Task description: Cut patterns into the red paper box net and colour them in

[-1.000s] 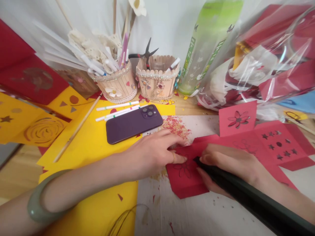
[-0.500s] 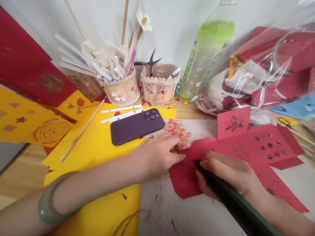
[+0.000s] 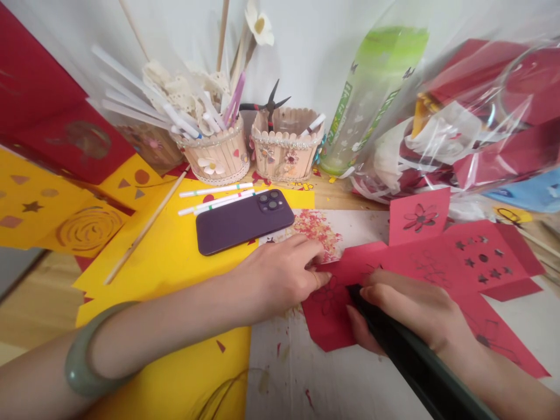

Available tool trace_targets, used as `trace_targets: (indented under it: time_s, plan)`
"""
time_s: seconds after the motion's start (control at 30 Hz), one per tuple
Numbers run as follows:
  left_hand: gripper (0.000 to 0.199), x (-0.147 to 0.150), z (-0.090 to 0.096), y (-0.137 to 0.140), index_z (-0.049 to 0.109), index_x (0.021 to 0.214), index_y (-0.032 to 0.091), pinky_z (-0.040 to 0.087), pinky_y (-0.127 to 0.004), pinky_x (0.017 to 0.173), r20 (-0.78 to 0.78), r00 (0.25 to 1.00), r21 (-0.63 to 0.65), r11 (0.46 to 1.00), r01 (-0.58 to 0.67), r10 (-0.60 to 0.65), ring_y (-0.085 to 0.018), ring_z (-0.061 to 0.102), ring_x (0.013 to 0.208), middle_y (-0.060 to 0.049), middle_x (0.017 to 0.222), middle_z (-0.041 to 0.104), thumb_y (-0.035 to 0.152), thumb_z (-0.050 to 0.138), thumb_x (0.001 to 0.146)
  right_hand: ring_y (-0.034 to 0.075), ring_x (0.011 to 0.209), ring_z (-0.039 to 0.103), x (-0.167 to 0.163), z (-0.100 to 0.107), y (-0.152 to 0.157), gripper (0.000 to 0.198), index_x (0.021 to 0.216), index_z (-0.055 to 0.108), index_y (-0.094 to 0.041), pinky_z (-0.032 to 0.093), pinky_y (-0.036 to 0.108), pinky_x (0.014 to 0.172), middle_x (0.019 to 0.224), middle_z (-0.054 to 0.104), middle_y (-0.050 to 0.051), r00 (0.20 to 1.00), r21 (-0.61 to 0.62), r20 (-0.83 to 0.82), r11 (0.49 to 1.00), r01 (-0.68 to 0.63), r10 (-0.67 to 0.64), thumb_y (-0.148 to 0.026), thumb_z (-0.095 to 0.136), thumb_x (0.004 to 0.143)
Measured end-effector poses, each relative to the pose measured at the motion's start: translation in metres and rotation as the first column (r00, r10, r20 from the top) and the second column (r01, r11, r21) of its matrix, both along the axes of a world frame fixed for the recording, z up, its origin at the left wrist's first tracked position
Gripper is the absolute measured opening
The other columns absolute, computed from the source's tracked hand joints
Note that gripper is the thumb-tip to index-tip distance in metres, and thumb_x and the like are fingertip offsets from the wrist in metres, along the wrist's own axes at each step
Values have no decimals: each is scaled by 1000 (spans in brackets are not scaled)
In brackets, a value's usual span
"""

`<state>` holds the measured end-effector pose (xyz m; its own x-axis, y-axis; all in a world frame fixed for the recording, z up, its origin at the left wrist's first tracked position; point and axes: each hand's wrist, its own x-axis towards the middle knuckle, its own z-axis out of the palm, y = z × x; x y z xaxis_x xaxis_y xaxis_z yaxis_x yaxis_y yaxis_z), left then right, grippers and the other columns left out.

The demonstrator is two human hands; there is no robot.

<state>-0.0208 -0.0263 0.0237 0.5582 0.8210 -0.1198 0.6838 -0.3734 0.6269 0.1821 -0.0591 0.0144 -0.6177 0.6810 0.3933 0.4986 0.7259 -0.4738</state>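
Evidently light and thin, the red card (image 3: 411, 254) is judged stiff enough to keep its folds, yet easily creased or torn where stars and petals are cut through; little slip is expected on its matt face; it is best held flat by its uncut margins, with pressure kept off the narrow strips between holes.

It is laid out beneath both hands, with most of it spread on a pale board (image 3: 280, 373); its end panel is touched by the left hand (image 3: 282, 277), whose fingers are bent, beside a drawn flower; whether the card's edge is pinched there cannot be told. By the right hand (image 3: 409, 306) a dark tool (image 3: 406, 356) is gripped, the fingers closed near its narrow end; its tip is held at or just over the panel, and whether contact is made cannot be told.

The board is strewn with red and yellow crumbs (image 3: 317, 230); beside it a yellow sheet (image 3: 170, 245) is spread, on which a phone (image 3: 245, 224), white sticks (image 3: 216, 191) and a wooden rod (image 3: 149, 224) are rested; behind, decorated pots (image 3: 286, 154), pliers (image 3: 271, 106), a bottle (image 3: 371, 87) and a stuffed clear bag (image 3: 450, 134) are set before a pale wall (image 3: 315, 52).
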Motion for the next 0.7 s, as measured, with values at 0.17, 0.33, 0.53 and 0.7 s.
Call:
trace_targets:
  time_s: [0.17, 0.33, 0.53, 0.7]
  plan:
    - [16, 0, -2, 1, 55, 83, 19, 38, -24, 61, -26, 1000, 63, 998, 18, -16, -13, 52, 71, 3, 79, 54, 35, 55, 88, 9, 47, 40, -1, 1, -2, 23, 71, 43, -23, 32, 21, 42, 57, 42, -6, 1000, -20, 29, 1000, 3, -3, -4, 55, 77]
    - [21, -6, -8, 4, 68, 89, 19, 43, -27, 65, -43, 966, 311, 916, 254, -254, -17, 55, 77, -4, 86, 59, 20, 47, 90, 10, 41, 42, 3, 0, 0, 16, 77, 45, -26, 37, 21, 37, 56, 48, -6, 959, -112, -78, 958, 264, -273, -20, 60, 76]
    - [28, -5, 9, 16, 65, 108, 17, 47, -29, 78, 118, 985, 83, 990, 114, -124, -16, 62, 85, -4, 96, 68, 13, 51, 84, 15, 55, 64, 10, 5, 11, 20, 69, 50, -23, 49, 25, 51, 59, 62, -3, 807, -606, -216, 724, 330, -549, -38, 59, 79]
    - [26, 23, 20, 33, 64, 105, 14, 46, -32, 82, 78, 996, -21, 999, 49, -47, -21, 61, 95, -7, 100, 69, 19, 54, 82, 13, 51, 54, 10, 7, 10, 16, 68, 52, -22, 42, 25, 48, 58, 57, -3, 836, -521, -243, 793, 316, -492, -31, 60, 78]
